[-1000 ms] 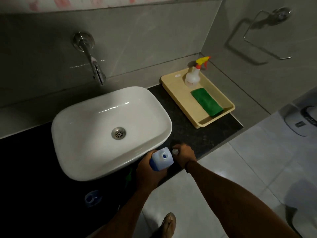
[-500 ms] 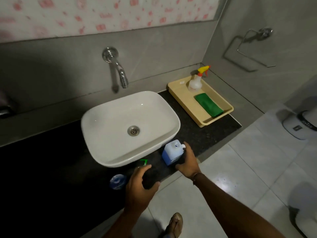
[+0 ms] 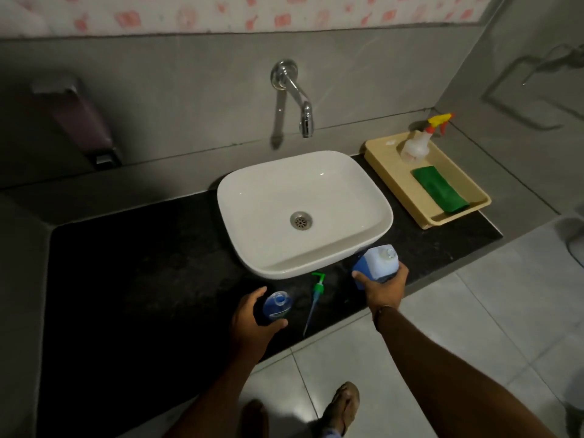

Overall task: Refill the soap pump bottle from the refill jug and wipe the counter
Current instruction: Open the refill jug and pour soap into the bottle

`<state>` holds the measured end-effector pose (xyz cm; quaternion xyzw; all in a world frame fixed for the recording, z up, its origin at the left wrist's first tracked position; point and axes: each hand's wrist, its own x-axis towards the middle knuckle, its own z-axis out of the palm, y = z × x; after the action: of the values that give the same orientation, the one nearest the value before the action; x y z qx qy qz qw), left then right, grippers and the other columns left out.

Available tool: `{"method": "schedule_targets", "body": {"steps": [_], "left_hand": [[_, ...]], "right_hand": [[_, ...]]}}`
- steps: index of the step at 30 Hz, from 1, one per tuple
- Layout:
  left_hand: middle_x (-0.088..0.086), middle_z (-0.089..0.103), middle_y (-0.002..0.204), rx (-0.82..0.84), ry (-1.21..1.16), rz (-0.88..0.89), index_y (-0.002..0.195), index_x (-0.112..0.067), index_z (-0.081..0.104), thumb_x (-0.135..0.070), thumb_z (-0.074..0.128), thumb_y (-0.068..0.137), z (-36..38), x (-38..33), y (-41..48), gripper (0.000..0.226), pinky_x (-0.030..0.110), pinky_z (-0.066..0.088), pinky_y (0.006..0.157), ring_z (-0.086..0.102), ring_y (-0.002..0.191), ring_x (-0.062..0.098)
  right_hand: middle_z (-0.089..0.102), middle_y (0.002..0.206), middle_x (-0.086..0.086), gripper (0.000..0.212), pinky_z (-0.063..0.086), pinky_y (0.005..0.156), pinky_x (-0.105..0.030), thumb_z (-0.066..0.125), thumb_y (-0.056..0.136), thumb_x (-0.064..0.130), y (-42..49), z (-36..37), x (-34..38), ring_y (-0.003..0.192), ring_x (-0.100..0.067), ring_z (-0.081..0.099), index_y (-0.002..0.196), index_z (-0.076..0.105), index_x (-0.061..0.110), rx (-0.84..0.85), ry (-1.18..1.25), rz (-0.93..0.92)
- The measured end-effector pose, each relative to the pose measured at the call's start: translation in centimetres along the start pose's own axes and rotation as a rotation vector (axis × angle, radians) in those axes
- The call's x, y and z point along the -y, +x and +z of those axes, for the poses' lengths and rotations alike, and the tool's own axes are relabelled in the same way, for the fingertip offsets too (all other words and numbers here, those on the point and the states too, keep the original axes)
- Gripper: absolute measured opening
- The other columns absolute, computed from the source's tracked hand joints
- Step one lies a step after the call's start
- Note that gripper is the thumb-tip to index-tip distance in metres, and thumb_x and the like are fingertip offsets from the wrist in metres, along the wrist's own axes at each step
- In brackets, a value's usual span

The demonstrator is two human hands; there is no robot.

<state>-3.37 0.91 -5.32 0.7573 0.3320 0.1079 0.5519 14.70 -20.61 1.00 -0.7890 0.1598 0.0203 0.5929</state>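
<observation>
The blue refill jug [image 3: 377, 262] stands at the counter's front edge, right of the basin, its neck uncapped. My right hand [image 3: 382, 287] grips its lower side. The small blue soap bottle [image 3: 277, 305], open at the top, stands on the black counter [image 3: 142, 263] in front of the basin. My left hand [image 3: 252, 320] wraps around it from the left and below. The green pump head with its dip tube [image 3: 316, 295] lies flat on the counter between the two hands.
A white basin [image 3: 303, 213] sits mid-counter under a chrome tap [image 3: 298, 99]. A beige tray [image 3: 426, 178] at the right holds a spray bottle [image 3: 418, 143] and a green cloth [image 3: 441, 192]. A wall dispenser [image 3: 82, 121] hangs at left. Tiled floor lies below.
My left hand let go of the jug and moved left onto the soap bottle. My right hand took hold of the jug. The camera view shifted left and back.
</observation>
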Motion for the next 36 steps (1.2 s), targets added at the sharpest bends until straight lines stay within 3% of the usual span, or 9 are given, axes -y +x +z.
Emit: {"method": "schedule_targets", "body": {"steps": [5,12,15,18,20,23,26,29,36], "left_hand": [[-0.015,0.081,0.096,0.098,-0.081,0.032,0.1,-0.049,0.077,-0.032,0.09,0.055,0.5,0.5,0.9,0.05,0.047,0.064,0.085,0.077,0.09,0.009],[-0.015,0.081,0.103,0.008,-0.16,0.169,0.111,-0.036,0.079,-0.039,0.089,0.068,-1.8,-4.2,-0.6,0.045,0.043,0.065,0.086,0.078,0.098,0.009],[-0.017,0.08,0.103,-0.032,-0.164,0.225,0.112,-0.033,0.079,-0.044,0.091,0.065,-4.0,-8.5,-0.7,0.049,0.04,0.066,0.083,0.077,0.096,0.008],[-0.012,0.081,0.103,-0.069,-0.163,0.277,0.112,-0.029,0.08,-0.028,0.097,0.067,-6.6,-13.0,-0.5,0.048,0.041,0.067,0.079,0.078,0.095,0.012],[-0.011,0.08,0.101,-0.097,-0.16,0.314,0.11,-0.029,0.08,-0.025,0.097,0.067,-8.4,-16.0,-0.3,0.047,0.042,0.067,0.076,0.078,0.092,0.013],[-0.013,0.079,0.099,-0.144,-0.133,0.395,0.108,-0.034,0.08,-0.038,0.094,0.065,-11.2,-20.2,-0.7,0.046,0.042,0.067,0.072,0.077,0.086,0.009],[-0.016,0.08,0.096,-0.187,-0.135,0.45,0.107,-0.035,0.079,-0.058,0.086,0.061,-13.8,-23.4,-1.1,0.052,0.04,0.067,0.07,0.078,0.083,0.007],[-0.013,0.08,0.095,-0.231,-0.135,0.486,0.106,-0.035,0.079,-0.062,0.084,0.059,-15.9,-25.3,-1.4,0.055,0.042,0.067,0.07,0.078,0.082,0.009],[-0.014,0.078,0.089,-0.33,-0.1,0.537,0.105,-0.037,0.077,-0.064,0.084,0.06,-19.6,-26.8,-2.5,0.053,0.038,0.067,0.065,0.077,0.077,0.008]], "right_hand": [[0.061,0.131,-0.008,0.077,0.053,0.101,-0.052,0.094,0.068,0.017,0.9,0.4,-0.4,0.121,-0.032,0.059,0.133,0.053,0.018,-0.062,-0.083,-0.064],[0.065,0.118,0.004,0.068,0.058,0.091,-0.049,0.094,0.068,0.033,-1.7,-2.1,3.9,0.105,-0.02,0.063,0.126,0.059,0.027,0.077,-0.125,-0.327],[0.068,0.113,0.014,0.066,0.059,0.084,-0.033,0.094,0.062,0.046,-3.3,-2.7,9.2,0.104,-0.005,0.065,0.12,0.061,0.037,0.162,-0.147,-0.499],[0.067,0.114,0.023,0.066,0.056,0.083,-0.021,0.094,0.059,0.049,-5.0,-2.2,15.4,0.106,0.001,0.064,0.116,0.06,0.047,0.235,-0.185,-0.649],[0.066,0.114,0.022,0.07,0.059,0.082,-0.029,0.095,0.057,0.045,-6.0,-1.2,19.3,0.105,-0.003,0.064,0.117,0.059,0.045,0.266,-0.205,-0.729],[0.065,0.11,0.014,0.075,0.06,0.077,-0.039,0.092,0.052,0.05,-8.0,0.3,24.8,0.098,-0.012,0.064,0.116,0.056,0.036,0.319,-0.256,-0.85],[0.067,0.104,0.016,0.077,0.058,0.072,-0.031,0.089,0.048,0.055,-10.4,1.5,29.2,0.089,-0.011,0.065,0.115,0.056,0.037,0.341,-0.325,-0.983],[0.07,0.102,0.016,0.079,0.055,0.07,-0.025,0.088,0.048,0.049,-12.5,2.4,32.4,0.084,-0.008,0.066,0.12,0.059,0.037,0.347,-0.408,-1.099],[0.071,0.118,0.013,0.082,0.061,0.077,-0.035,0.091,0.055,0.046,-15.8,4.0,36.0,0.098,-0.02,0.07,0.126,0.051,0.043,0.291,-0.561,-1.361]]}}
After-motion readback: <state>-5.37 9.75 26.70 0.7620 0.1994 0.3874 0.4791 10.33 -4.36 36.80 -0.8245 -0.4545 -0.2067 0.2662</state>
